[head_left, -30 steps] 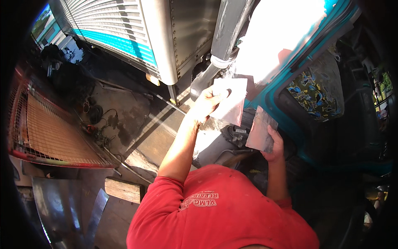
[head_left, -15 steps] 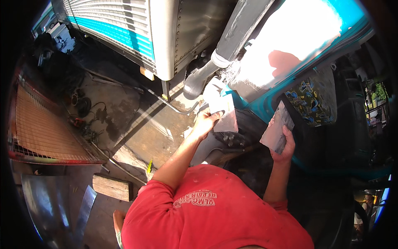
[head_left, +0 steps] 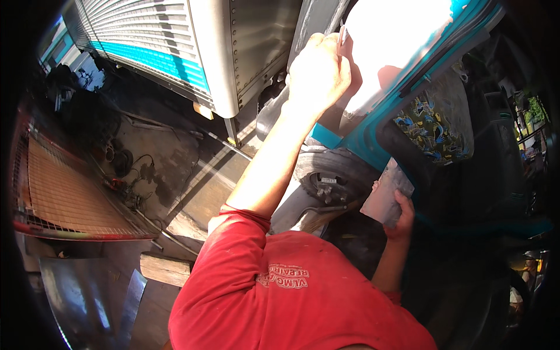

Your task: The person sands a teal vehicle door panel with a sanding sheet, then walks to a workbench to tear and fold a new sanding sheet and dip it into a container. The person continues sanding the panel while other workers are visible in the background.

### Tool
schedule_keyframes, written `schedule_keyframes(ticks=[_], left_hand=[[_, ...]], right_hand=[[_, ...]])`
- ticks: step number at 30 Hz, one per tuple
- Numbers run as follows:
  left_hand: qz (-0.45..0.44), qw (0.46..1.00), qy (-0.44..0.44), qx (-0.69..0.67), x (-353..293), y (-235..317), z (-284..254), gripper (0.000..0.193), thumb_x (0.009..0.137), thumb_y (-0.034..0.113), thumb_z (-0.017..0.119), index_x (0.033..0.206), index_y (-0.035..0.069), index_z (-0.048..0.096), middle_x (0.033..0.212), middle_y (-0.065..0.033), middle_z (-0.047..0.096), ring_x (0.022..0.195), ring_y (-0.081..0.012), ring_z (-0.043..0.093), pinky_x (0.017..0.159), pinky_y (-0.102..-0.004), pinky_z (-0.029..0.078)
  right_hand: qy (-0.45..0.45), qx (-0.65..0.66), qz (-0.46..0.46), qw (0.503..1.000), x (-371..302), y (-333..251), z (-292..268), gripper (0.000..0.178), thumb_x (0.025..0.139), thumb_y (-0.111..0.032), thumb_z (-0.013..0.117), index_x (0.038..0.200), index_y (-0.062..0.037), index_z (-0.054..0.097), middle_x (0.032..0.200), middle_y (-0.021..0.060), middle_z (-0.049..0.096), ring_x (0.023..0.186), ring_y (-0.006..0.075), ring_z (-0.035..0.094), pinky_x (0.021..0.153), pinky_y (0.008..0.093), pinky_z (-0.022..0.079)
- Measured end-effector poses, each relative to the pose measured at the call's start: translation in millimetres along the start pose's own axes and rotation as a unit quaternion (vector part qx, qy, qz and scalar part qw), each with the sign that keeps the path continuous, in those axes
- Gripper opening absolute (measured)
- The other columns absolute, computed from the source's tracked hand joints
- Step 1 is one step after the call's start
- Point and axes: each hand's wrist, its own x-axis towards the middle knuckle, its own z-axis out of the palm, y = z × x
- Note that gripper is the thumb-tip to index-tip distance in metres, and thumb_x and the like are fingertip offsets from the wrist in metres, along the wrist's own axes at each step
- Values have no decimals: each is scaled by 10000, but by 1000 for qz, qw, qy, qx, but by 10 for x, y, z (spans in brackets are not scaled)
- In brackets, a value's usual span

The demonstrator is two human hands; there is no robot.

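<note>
My left hand [head_left: 318, 76] is stretched up and forward, brightly sunlit, closed on a flat putty spreader [head_left: 343, 36] that shows nearly edge-on. It is at the sunlit pale panel [head_left: 391, 46] of a turquoise vehicle body; glare hides whether the spreader touches the panel. Lower and to the right, my right hand [head_left: 401, 214] grips a flat rectangular putty board [head_left: 386, 195] by its right edge. Pinkish-grey putty is smeared over the board's face and lumped along its left edge.
Below the panel is a dusty wheel [head_left: 329, 178] beside the turquoise door-opening edge [head_left: 367, 137]. A ribbed silver and turquoise vehicle body [head_left: 221, 52] stands ahead on the left. An orange mesh frame [head_left: 76, 186], a wooden block [head_left: 165, 269] and a metal pipe [head_left: 227, 144] lie leftward.
My left hand has moved up and forward with the spreader, from near the wheel to the pale panel. My right hand and the board have shifted only slightly.
</note>
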Motion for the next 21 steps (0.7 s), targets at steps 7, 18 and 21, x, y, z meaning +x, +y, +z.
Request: schedule_keyframes(ticks=[7, 18, 21], left_hand=[[-51, 995, -27, 84, -736, -342, 565, 292, 876, 76, 640, 1143, -34, 688, 966, -247, 696, 983, -416, 695, 905, -494, 577], [-269, 895, -40, -354, -1689, -158, -240, 279, 922, -105, 580, 1154, -8, 701, 1151, -82, 716, 1024, -175, 672, 899, -338, 552], [-121, 948, -109, -273, -1720, 238, -422, 399, 885, -141, 568, 1211, 23, 729, 1172, -117, 705, 1052, -228, 684, 928, -354, 549]], right_hand=[[-37, 45, -2, 998, -68, -18, -299, 543, 1011, -249, 593, 1422, 105, 564, 1314, 226, 687, 1222, 332, 676, 1092, 441, 522], [24, 108, 70, 991, 483, 359, 75, 439, 1089, -186, 577, 1472, 27, 549, 1364, 168, 683, 1230, 302, 684, 1088, 451, 543], [41, 111, 72, 990, 715, 483, 380, 441, 1028, -131, 654, 1445, -4, 583, 1352, 117, 696, 1207, 253, 696, 1038, 436, 571]])
